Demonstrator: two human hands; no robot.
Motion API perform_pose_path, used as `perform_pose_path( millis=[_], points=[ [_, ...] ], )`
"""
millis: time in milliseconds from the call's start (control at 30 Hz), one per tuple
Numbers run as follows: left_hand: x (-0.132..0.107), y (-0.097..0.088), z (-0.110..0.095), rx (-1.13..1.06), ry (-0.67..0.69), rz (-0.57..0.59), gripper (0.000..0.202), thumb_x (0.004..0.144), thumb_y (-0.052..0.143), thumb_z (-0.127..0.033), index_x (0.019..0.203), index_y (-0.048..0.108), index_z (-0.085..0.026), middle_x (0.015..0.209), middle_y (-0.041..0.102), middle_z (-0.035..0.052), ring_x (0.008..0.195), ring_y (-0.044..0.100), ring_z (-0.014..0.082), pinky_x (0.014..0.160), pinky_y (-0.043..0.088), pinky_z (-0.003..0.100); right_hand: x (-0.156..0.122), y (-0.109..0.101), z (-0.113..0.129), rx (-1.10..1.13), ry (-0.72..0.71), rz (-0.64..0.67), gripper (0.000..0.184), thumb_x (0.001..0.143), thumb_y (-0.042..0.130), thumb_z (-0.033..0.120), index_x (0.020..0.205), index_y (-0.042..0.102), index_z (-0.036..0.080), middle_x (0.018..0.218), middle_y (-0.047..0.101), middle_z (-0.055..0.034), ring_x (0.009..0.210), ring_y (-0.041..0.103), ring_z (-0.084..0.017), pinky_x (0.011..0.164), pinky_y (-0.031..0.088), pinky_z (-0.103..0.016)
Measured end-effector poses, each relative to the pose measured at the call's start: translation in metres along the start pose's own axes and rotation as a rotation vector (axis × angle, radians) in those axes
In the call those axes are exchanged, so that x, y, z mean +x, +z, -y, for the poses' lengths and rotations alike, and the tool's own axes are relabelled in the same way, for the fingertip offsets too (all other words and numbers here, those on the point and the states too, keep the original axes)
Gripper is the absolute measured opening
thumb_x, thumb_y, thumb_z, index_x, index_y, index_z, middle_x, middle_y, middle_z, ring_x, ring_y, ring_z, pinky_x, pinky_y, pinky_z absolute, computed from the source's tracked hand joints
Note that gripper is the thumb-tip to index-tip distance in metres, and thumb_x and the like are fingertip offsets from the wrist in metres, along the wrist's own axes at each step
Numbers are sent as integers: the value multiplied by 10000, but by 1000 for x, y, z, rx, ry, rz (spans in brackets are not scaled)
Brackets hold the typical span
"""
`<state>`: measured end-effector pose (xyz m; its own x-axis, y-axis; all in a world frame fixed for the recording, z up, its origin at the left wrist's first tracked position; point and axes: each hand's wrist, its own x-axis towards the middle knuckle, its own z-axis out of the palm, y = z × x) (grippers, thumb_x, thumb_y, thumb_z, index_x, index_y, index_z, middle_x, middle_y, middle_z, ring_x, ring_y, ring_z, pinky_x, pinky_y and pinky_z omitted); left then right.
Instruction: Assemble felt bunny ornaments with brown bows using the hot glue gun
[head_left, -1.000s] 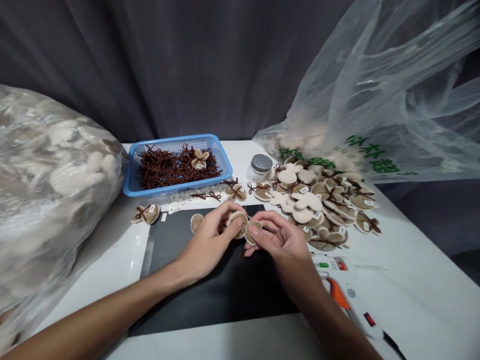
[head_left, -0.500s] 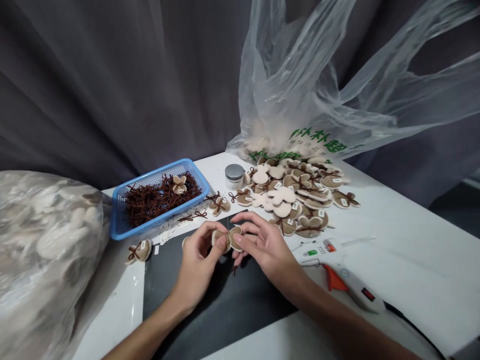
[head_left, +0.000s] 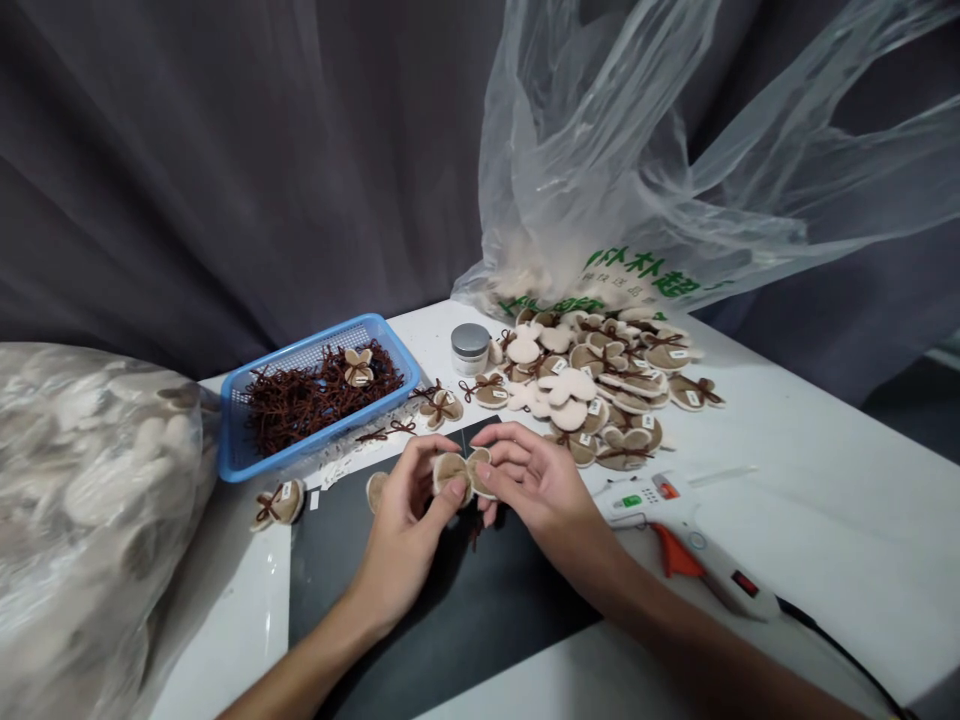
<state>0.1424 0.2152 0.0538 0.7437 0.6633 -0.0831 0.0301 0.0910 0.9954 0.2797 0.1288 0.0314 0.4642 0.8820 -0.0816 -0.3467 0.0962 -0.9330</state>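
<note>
Felt piece (head_left: 448, 468), brown-faced with a pale edge, is held up between both hands over the black mat (head_left: 450, 620). From my end of the feed, the left hand (head_left: 401, 530) has its grip closed on one rounded part, thumb across the front, and the right hand (head_left: 544, 495) pinches the smaller part beside it. Fingers hide the middle, so I can't be sure how the two parts join.

Over the last second, my view swung and dipped: the blue basket (head_left: 322, 435) now sits lower in it, and the glue gun (head_left: 709, 562) lies in fuller sight on the table (head_left: 840, 470), right of the right hand. Against half a second ago, the view has barely moved, and the rounded part under the left thumb shows more of its face to me. A dark brown cord (head_left: 475, 535) hangs just below the right fingers; a second ago I could barely make it out.

I read that as handling in progress: both grips stay on the piece, and it is not yet laid down. I see no bow on its visible face, unlike many pieces in the pile (head_left: 622, 410). A second felt shape (head_left: 376, 492) lies on the mat, partly behind the left hand.
</note>
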Motion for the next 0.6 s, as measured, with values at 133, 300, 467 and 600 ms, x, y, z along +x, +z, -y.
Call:
perform_pose_path(
  millis=[133,300,467,600],
  points=[
    [0,2,2,-24,-18,-2,321,978,727,-503,1102,605,-234,794,651,-29,736,629,159,701,483,260,-2,0,1,-12,30,17,365,830,851,445,1021,665,196,720,652,40,569,644,-127,512,573,-236],
    [4,-2,2,-58,-75,30,409,919,787,-550,1045,591,-214,731,589,-52,651,535,119,636,418,231,-8,3,1,-103,80,-5,295,868,776,433,916,569,229,637,615,71,480,593,-116,427,503,-209],
    [5,-4,1,-64,-126,37,450,889,802,-581,1009,587,-204,696,576,-58,634,503,115,621,387,230,-9,0,-1,-227,112,35,236,934,689,439,945,552,247,606,570,90,444,553,-118,377,404,-190],
    [4,-3,0,-42,-106,18,465,844,851,-559,972,569,-211,711,586,-60,645,516,114,624,402,224,-8,-5,4,-365,48,48,203,992,634,429,934,605,237,609,547,73,474,535,-124,445,406,-226]
  ],
)
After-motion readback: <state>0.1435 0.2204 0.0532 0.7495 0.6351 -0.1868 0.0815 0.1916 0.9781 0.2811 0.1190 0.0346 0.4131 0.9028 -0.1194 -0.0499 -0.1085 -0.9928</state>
